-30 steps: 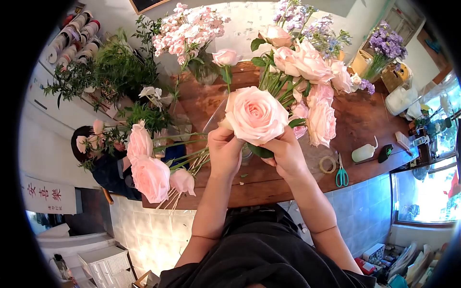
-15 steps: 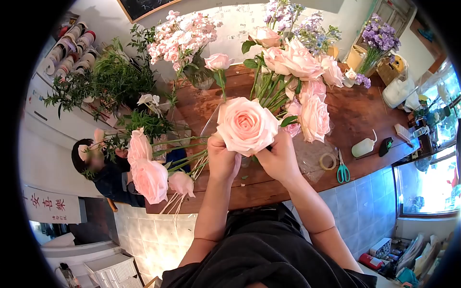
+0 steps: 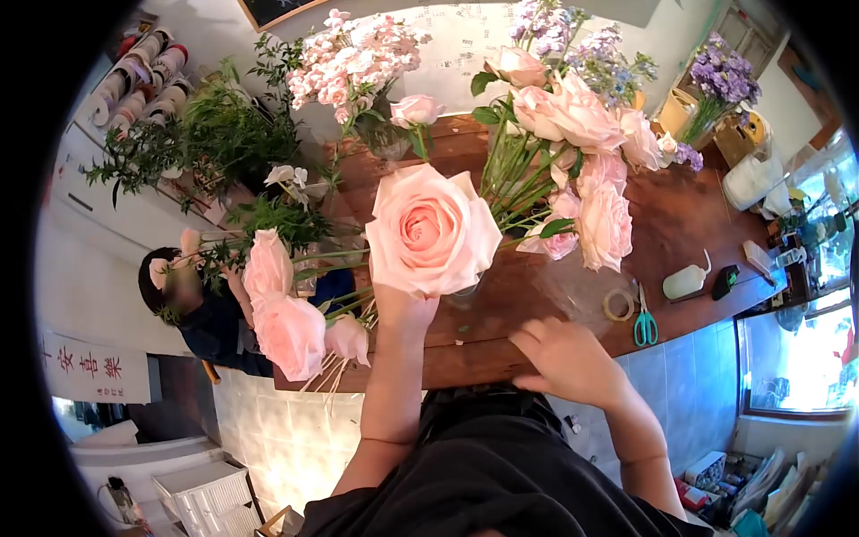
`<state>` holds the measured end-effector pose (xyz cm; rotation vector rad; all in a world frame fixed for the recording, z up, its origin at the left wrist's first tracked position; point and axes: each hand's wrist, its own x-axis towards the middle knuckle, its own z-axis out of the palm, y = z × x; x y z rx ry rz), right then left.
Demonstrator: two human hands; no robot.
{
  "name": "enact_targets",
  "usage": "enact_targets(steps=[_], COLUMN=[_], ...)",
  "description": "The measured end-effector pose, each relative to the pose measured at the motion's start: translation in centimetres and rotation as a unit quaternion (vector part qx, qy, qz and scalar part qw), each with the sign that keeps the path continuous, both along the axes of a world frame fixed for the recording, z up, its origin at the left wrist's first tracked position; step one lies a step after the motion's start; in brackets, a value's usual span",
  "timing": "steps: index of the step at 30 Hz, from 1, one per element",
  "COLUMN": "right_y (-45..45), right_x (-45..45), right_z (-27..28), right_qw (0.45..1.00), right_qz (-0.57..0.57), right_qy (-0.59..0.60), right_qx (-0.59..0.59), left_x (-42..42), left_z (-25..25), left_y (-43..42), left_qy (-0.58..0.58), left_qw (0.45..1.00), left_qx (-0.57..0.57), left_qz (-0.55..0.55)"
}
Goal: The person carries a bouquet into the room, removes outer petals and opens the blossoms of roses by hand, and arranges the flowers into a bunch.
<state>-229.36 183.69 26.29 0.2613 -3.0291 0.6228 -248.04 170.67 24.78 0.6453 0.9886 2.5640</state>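
A large pale pink rose (image 3: 434, 231) in full bloom faces up, held just below its head by my left hand (image 3: 405, 309). The bloom hides most of those fingers and the stem. My right hand (image 3: 568, 358) is over the table's front edge, fingers spread, nothing in it. Left of my left wrist, more cut pink roses (image 3: 288, 338) lie with their stems toward the hand. Beyond the right hand, a bunch of pink roses (image 3: 607, 219) leans outward, several blooms together.
Teal-handled scissors (image 3: 645, 328), a tape roll (image 3: 618, 304) and a squeeze bottle (image 3: 686, 282) lie on the wooden table (image 3: 501, 331) at right. Light pink flowers (image 3: 358, 67) and green foliage (image 3: 237, 125) stand behind. Another person (image 3: 210, 318) is at the left end.
My right hand has let go of the rose and moved down and right, its fingers opening. The rose in my left hand has shifted slightly left and looks larger.
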Motion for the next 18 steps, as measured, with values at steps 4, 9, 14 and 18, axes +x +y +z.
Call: enact_targets(steps=[4,9,14,18], right_y=[-2.7,-3.6,-3.9,-3.6], right_x=[-3.8,-6.6,-6.4,-6.8], right_z=[4.6,4.0,5.0,4.6], right_qw=[0.867,0.817,0.79,0.82], right_qz=[-0.157,-0.132,-0.143,-0.141], right_qy=[0.113,0.251,0.197,0.261], right_qx=[-0.459,-0.503,-0.563,-0.489], left_x=[1.2,1.5,1.4,0.4], left_z=[1.3,1.6,0.8,-1.6], left_y=[0.6,0.9,0.2,-0.5], left_qy=[-0.025,-0.011,-0.014,0.023], left_qw=[0.999,0.999,1.0,0.998], left_qx=[0.026,0.032,0.002,-0.053], left_qz=[-0.026,-0.007,-0.004,-0.004])
